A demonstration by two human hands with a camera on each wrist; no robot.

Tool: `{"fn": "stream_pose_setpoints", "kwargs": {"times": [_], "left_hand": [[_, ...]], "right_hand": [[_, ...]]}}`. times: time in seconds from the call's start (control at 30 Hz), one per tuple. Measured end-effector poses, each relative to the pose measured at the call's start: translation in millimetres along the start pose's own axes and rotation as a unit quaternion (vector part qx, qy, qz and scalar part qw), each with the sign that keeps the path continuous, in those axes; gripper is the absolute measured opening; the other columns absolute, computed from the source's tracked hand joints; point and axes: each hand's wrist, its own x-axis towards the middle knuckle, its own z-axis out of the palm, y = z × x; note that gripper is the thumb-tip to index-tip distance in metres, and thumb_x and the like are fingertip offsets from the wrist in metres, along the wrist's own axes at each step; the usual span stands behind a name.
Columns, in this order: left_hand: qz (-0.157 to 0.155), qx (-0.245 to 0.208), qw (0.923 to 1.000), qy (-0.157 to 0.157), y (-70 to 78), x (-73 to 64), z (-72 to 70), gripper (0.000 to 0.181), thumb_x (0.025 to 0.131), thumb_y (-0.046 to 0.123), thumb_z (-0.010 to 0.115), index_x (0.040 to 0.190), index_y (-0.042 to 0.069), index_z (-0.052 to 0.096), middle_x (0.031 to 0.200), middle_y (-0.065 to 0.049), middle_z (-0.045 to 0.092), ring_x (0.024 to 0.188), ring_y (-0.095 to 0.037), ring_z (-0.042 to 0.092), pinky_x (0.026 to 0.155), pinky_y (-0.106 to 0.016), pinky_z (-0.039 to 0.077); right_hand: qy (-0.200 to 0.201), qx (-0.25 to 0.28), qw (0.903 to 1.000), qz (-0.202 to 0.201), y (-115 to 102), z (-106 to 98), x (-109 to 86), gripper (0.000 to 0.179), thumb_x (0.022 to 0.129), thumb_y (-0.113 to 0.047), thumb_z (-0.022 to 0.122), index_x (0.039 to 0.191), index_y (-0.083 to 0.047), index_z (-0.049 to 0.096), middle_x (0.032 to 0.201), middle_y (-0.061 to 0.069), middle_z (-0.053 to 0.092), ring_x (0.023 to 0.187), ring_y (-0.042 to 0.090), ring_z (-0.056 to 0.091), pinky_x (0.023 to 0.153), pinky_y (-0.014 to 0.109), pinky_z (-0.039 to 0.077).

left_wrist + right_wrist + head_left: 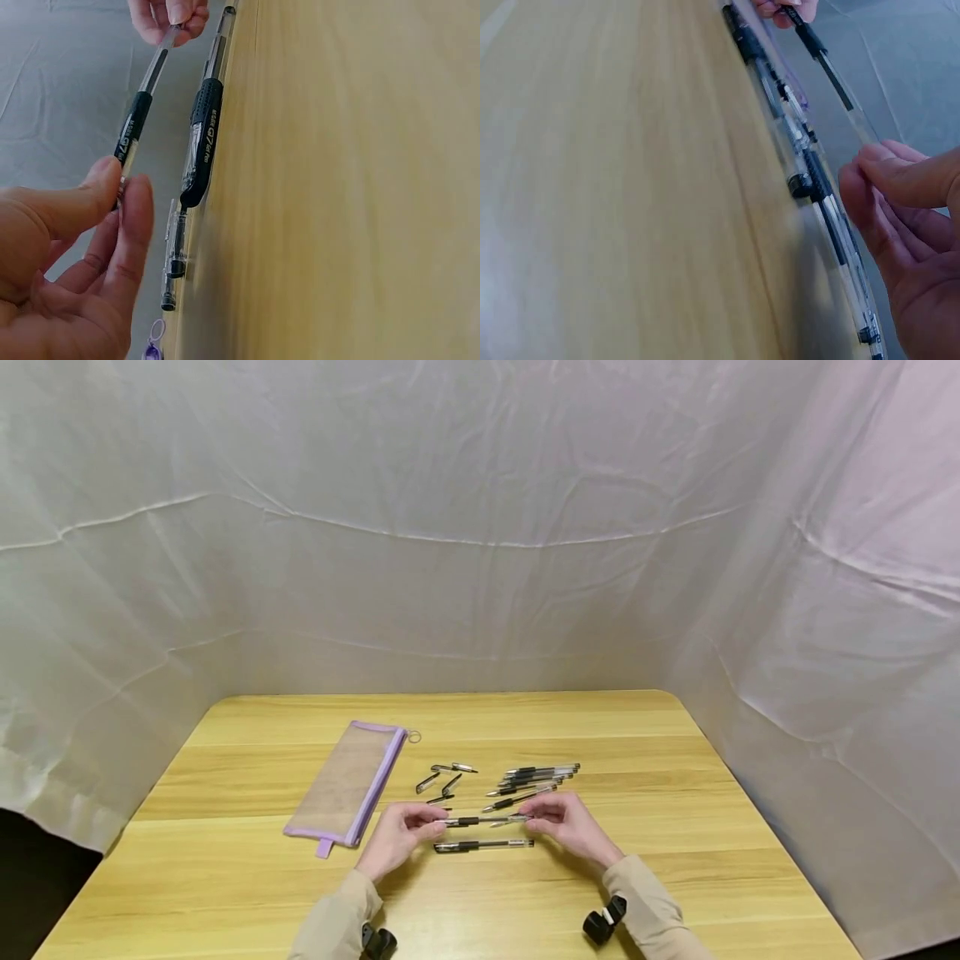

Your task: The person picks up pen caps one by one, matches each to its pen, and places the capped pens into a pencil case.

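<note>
Left wrist view: capped pen [206, 124] on the surface [337, 180] has pale print lengthwise on its black grip; reads "G7", first character stylised, then "Gel Pen" in smaller type; a short mark ahead of "G7" too small to read for sure; pen held between the two hands [82, 255] [169, 15] shows "G7" on its black grip too, small letters next to it not legible; head view: pale label near the capped pen's clear end, print too small; right wrist view: nothing legible, pens blurred.
</note>
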Motion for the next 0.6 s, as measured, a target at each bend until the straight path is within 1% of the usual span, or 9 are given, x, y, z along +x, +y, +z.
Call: {"fn": "stream_pose_setpoints", "kwargs": {"times": [0.07,0.17,0.33,0.47,0.6], "left_hand": [[0.012,0.023,0.9997,0.002,-0.1,0.3,0.0,0.022,0.087,0.008,0.075,0.106,-0.003,0.074,0.108,-0.020,0.074,0.079,-0.007,0.063,0.073,-0.017,0.053],[0.017,0.053,0.9985,0.005,0.3,0.3,0.5,0.020,0.086,0.008,0.075,0.104,-0.002,0.075,0.106,-0.018,0.075,0.081,-0.010,0.065,0.074,-0.017,0.054],[0.030,0.100,0.9945,0.001,0.9,0.5,2.1,0.016,0.087,0.008,0.075,0.102,0.000,0.076,0.102,-0.013,0.076,0.084,-0.015,0.067,0.074,-0.017,0.054],[0.036,0.121,0.9920,-0.004,1.2,0.4,3.2,0.014,0.088,0.007,0.075,0.101,0.001,0.076,0.100,-0.012,0.076,0.080,-0.011,0.063,0.069,-0.017,0.051],[0.044,0.138,0.9894,-0.002,1.0,0.1,4.3,0.012,0.087,0.007,0.075,0.098,0.002,0.076,0.100,-0.011,0.076,0.075,-0.006,0.058,0.065,-0.017,0.049]], "right_hand": [[0.007,-0.029,0.9995,-0.004,0.3,-0.1,-0.1,0.022,0.087,-0.004,0.074,0.108,0.002,0.072,0.104,0.020,0.073,0.086,0.003,0.067,0.080,0.017,0.058],[0.014,-0.070,0.9974,-0.007,1.0,0.3,0.2,0.017,0.086,-0.008,0.076,0.102,-0.003,0.075,0.097,0.013,0.075,0.080,0.001,0.064,0.076,0.018,0.057],[0.013,-0.104,0.9945,-0.007,2.6,1.2,1.1,0.013,0.085,-0.012,0.077,0.097,-0.008,0.075,0.093,0.006,0.075,0.078,0.000,0.061,0.074,0.017,0.055],[0.011,-0.127,0.9918,-0.011,5.3,1.6,1.6,0.012,0.085,-0.016,0.079,0.095,-0.010,0.075,0.088,0.001,0.073,0.075,-0.001,0.059,0.070,0.017,0.054],[0.013,-0.147,0.9887,-0.023,8.1,1.7,1.2,0.011,0.084,-0.019,0.079,0.093,-0.012,0.076,0.085,-0.002,0.071,0.073,-0.001,0.057,0.068,0.017,0.052]]}}
